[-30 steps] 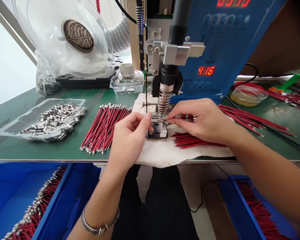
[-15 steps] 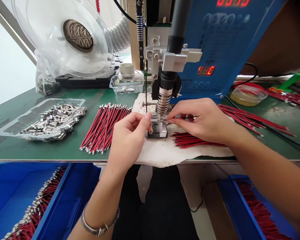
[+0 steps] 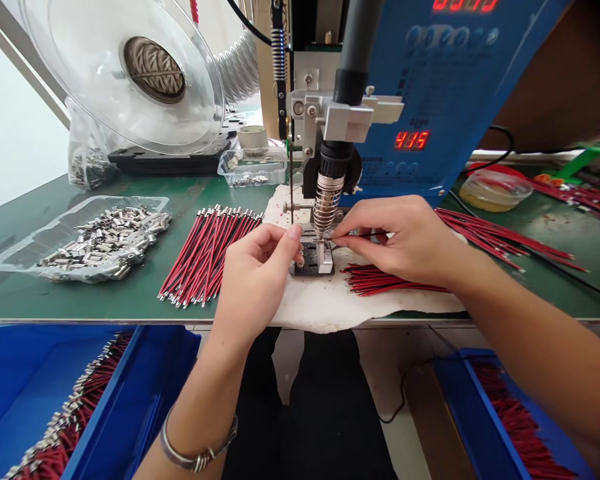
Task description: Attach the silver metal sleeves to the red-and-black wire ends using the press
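A green table point(image 3: 105, 303) spreads beneath the left hand point(image 3: 257, 273) and the right hand point(image 3: 405, 240), reaching well out to both sides. A blue machine point(image 3: 430, 80) with glowing red digits stands behind the right hand. Beyond the left hand, toward the back, rises a clear disc point(image 3: 95, 73) with a dark round hub. Below the table edge, a blue bin point(image 3: 100, 413) sits to the left of the left wrist, and a second bin point(image 3: 460, 407) lies under the right forearm; red wires fill part of each. A pale cloth point(image 3: 325, 307) lies under and between the hands. Well to the left of the left hand, a shallow clear tray point(image 3: 10, 260) holds a heap of small metal parts point(image 3: 130, 233). Just beside the left hand lies a broad bundle of red and black wires point(image 3: 200, 260); a smaller bundle point(image 3: 380, 280) lies right under the right hand. A spring-wrapped nozzle point(image 3: 327, 200) comes down between the two sets of fingertips, onto a little metal fixture point(image 3: 325, 259). The hands are apart from each other. The right thumb and forefinger pinch a thin dark wire point(image 3: 367, 235) leading to the fixture; the left thumb is drawn close to the curled fingers at its near side, but whether anything is gripped there cannot be told.
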A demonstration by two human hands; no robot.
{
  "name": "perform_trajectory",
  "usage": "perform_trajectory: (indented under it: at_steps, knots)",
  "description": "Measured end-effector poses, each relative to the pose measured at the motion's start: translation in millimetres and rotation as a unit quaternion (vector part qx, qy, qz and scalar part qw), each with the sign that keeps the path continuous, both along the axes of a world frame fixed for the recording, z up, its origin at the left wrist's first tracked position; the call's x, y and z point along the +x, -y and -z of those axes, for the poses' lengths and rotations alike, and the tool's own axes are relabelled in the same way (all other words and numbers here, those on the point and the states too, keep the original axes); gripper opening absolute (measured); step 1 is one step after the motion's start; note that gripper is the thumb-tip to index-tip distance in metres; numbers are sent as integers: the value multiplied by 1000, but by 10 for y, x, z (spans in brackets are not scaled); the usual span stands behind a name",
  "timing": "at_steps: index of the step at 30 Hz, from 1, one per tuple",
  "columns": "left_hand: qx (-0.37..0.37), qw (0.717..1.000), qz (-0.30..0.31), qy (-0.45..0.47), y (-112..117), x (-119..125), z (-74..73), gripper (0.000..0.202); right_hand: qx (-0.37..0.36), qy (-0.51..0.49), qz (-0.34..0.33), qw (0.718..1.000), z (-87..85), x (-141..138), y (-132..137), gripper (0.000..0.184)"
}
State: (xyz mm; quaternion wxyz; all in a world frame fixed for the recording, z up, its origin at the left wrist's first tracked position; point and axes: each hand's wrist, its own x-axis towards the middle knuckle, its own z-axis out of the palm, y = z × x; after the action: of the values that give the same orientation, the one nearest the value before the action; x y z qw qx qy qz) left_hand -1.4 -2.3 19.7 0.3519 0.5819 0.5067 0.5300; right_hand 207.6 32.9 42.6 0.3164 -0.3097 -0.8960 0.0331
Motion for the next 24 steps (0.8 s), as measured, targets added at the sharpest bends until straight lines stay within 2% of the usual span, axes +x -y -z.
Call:
perform_trajectory:
  at_steps: [12,16,19,21,24]
  knots:
    - [12,1000,-7,-17,-13,-9,26,34,24,-19,-1,1000,38,12,1,14]
    - [62,997,-48,-23,35,-15,37,38,42,-26,-1,999,36,16,2,10]
    - [91,992,-74,-50,180,37,50,37,49,-56,-25,997,19,7,42,8]
    - [100,990,-46,-90,303,113,66,23,47,-86,-62,993,8,-13,81,10]
    - [106,986,41,-125,447,260,91,10,11,-119,-120,986,6,-48,136,14]
